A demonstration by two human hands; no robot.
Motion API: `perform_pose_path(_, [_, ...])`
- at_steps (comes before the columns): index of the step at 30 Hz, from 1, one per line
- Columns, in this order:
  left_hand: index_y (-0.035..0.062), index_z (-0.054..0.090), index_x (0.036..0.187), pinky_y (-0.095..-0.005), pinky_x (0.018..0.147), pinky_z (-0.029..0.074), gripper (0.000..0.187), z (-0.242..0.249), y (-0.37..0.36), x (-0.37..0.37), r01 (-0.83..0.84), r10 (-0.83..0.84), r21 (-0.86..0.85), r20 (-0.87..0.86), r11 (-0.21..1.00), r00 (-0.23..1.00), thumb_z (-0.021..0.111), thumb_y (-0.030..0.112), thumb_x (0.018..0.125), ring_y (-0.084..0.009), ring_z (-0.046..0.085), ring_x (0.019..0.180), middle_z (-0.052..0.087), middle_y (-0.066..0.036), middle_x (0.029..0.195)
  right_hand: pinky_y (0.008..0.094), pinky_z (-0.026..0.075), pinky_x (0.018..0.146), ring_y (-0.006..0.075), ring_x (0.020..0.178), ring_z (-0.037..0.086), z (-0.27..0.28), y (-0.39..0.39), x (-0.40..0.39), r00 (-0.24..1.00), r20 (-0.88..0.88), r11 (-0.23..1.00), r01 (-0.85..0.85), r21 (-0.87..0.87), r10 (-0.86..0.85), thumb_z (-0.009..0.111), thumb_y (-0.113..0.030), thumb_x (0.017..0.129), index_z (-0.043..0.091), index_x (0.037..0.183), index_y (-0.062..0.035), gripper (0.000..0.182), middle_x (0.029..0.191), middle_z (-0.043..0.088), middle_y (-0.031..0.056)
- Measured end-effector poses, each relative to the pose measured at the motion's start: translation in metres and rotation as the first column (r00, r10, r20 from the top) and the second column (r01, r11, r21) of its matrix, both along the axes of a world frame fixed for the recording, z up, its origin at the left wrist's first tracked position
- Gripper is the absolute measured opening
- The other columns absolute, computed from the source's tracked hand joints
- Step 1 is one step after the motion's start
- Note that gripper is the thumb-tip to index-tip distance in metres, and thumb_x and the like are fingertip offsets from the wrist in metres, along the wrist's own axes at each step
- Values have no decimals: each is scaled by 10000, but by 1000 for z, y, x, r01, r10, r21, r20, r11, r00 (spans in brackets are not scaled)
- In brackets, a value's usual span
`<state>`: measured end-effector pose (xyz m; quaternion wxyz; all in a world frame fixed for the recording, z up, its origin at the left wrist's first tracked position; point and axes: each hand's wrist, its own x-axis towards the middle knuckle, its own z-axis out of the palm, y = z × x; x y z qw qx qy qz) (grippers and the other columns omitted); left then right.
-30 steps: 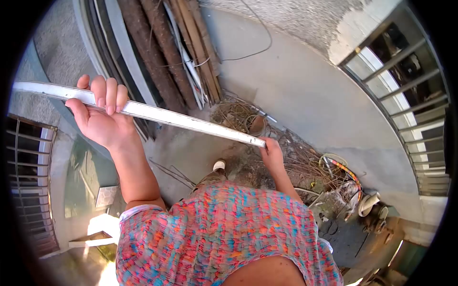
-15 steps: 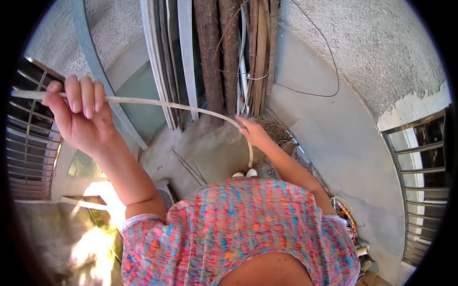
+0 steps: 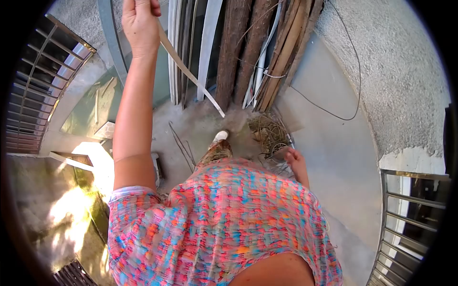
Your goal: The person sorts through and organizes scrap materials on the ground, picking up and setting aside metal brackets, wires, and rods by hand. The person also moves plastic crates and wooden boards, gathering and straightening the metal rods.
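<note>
My left hand (image 3: 139, 24) is raised high at the upper left, its fingers closed round a long pale strip (image 3: 183, 66). The strip slants down to the right in a slight curve, and its free end hangs in front of the tree trunks; whatever rises above the hand is out of frame. Low beside my body, my right hand (image 3: 296, 163) holds nothing that I can see. Its fingers are loosely bent and apart, somewhat blurred, near a heap of tangled wire or cord (image 3: 267, 133) on the ground.
Upright tree trunks (image 3: 234, 52), wooden boards (image 3: 288, 47) and pale long panels (image 3: 209, 47) lean against the wall ahead. A thin black cable (image 3: 359, 81) loops on the right wall (image 3: 400, 57). Barred windows (image 3: 52, 71) flank both sides. Thin rods (image 3: 181, 143) lie by my shoe (image 3: 221, 135).
My left hand has gone up with the strip, which now slopes steeply downward. My right hand has let go of the strip and dropped to my side. One foot now shows farther forward.
</note>
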<state>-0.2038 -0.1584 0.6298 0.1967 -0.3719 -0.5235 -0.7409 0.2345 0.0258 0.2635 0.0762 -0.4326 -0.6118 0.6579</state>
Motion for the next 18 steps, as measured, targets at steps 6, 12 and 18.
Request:
perform_pose_path(6, [50, 567, 1104, -180, 562, 352, 274, -76, 45, -73, -86, 82, -145, -35, 986, 996, 424, 216, 941, -44, 402, 597, 464, 41, 669, 229, 431, 593, 102, 737, 571, -8, -4, 64, 950, 150, 960, 278, -18, -272, 542, -156, 862, 509, 1161, -17, 331, 910, 612, 32])
perform_pose_path(12, [65, 582, 1103, -187, 588, 367, 278, -127, 88, -123, -50, 84, -290, 107, 956, 991, 447, 233, 926, -44, 408, 623, 458, 47, 680, 222, 426, 600, 94, 749, 568, 4, -18, 27, 867, 105, 865, 496, -77, -488, 525, -161, 877, 481, 1187, 1, 353, 941, 611, 44])
perform_pose_path(18, [34, 560, 1116, -197, 642, 383, 299, -160, 122, -192, 68, -28, -260, 153, 963, 988, 408, 219, 936, -60, 421, 665, 460, 24, 705, 226, 431, 630, 98, 762, 572, 16, -19, -39, 886, 71, 884, 463, -72, -458, 526, -152, 873, 486, 1186, -8, 347, 951, 613, 40])
